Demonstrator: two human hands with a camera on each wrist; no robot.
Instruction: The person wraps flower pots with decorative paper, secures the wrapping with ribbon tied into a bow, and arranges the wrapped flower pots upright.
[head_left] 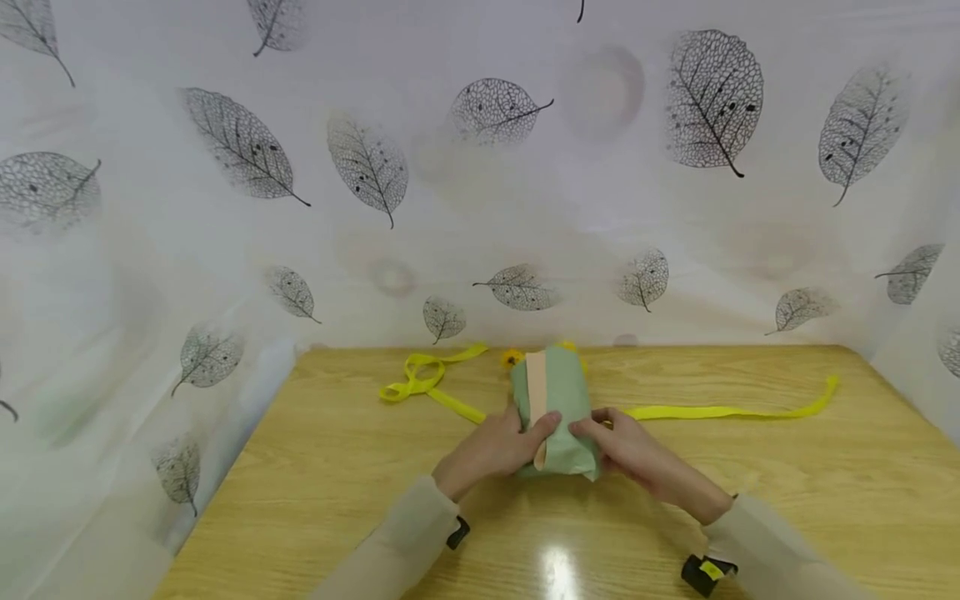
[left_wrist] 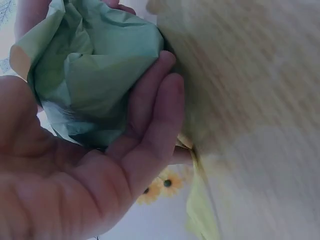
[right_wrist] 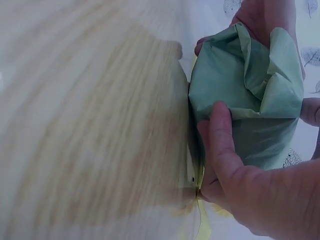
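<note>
A soft parcel wrapped in green paper (head_left: 570, 396), with a peach strip (head_left: 537, 387) along its top, sits at the middle of the wooden table. My left hand (head_left: 487, 454) grips its left side, thumb on top and fingers curled low around it. From the right, my right hand (head_left: 637, 454) holds the other side with the thumb on top. Both wrist views show the folded, crumpled end of the green paper (left_wrist: 100, 75) between the hands. A yellow ribbon (head_left: 720, 412) extends to both sides of the parcel; its middle stretch is hidden.
Left of the parcel the ribbon forms a loose loop (head_left: 412, 383) on the table (head_left: 337, 475). Yellow-orange flowers (head_left: 512, 358) show behind the parcel. A white cloth with printed leaves (head_left: 600, 208) hangs along the table's back and sides.
</note>
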